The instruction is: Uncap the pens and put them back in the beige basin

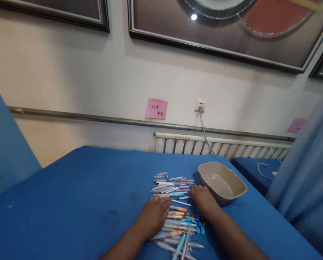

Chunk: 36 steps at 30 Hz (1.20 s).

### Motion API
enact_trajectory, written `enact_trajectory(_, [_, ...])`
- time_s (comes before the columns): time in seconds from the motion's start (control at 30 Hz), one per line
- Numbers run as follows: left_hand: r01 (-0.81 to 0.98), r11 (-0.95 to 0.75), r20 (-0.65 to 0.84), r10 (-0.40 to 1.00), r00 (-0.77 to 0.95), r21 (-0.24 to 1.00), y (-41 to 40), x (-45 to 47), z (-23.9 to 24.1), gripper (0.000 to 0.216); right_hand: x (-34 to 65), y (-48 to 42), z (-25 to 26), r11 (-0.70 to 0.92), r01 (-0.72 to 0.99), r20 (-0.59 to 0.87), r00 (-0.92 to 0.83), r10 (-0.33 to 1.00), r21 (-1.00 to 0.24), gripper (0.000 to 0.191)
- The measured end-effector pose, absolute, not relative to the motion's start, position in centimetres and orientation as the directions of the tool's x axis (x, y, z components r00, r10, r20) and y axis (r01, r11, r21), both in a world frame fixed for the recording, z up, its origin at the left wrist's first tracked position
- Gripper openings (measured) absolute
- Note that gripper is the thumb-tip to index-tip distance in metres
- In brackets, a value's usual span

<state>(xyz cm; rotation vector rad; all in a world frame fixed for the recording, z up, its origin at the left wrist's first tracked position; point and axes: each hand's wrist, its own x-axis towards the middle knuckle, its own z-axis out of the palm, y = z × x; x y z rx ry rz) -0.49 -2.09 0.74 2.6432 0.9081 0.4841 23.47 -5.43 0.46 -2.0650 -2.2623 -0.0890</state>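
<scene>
A row of many pens [177, 223] lies crosswise on the blue-covered bed or table, in white, grey, orange, light blue and pink. My left hand [156, 212] rests palm down at the left ends of the pens, its fingers stretched over several of them. On the opposite side, my right hand [204, 200] is by the right ends of the upper pens, fingers curled and close together. Its fingertips point at the pens; what they hold, if anything, is hidden. Nearest me, several pens lie crossed at a slant. A beige plastic basin [218, 173] stands just beyond my right hand.
The blue cloth [77, 202] covers the surface up to the wall. Behind it are a white radiator [183, 144], a metal rail [107, 119], a socket with a plugged-in cord [204, 130] and a pink note [156, 109]. Blue curtains [307, 173] hang at both sides.
</scene>
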Motion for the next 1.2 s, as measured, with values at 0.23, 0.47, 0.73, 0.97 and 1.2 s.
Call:
enact_trajectory(0.23, [0.518,-0.682,0.341,0.718,0.606,0.516,-1.6,-0.5,-0.5,0.032,19.9,-6.3,1.1,0.093,0.994,0.182,-0.08,0.98,-0.063,0.019])
enact_trajectory(0.47, [0.604,-0.653,0.272,0.749,0.605,0.457,-0.6,-0.9,0.3,0.024,19.9,-5.8,0.5,0.123,0.989,0.157,-0.109,0.982,-0.085,0.021])
enact_trajectory(0.73, [0.639,-0.595,0.269,0.799,0.538,0.488,0.1,-1.2,0.0,0.031,20.8,-6.7,0.6,0.126,0.914,0.231,-0.037,0.972,-0.385,0.02])
enact_trajectory(0.97, [0.569,-0.626,0.311,0.771,0.556,0.533,-0.2,-1.0,0.3,0.016,18.1,-7.0,0.3,0.225,0.864,0.116,-0.193,0.974,-0.45,0.013])
enact_trajectory(1.2, [0.431,-0.719,0.343,0.661,0.668,0.545,-1.0,-1.1,1.2,0.021,18.7,-6.4,-0.8,0.233,0.698,0.205,-0.125,0.971,-0.677,0.016])
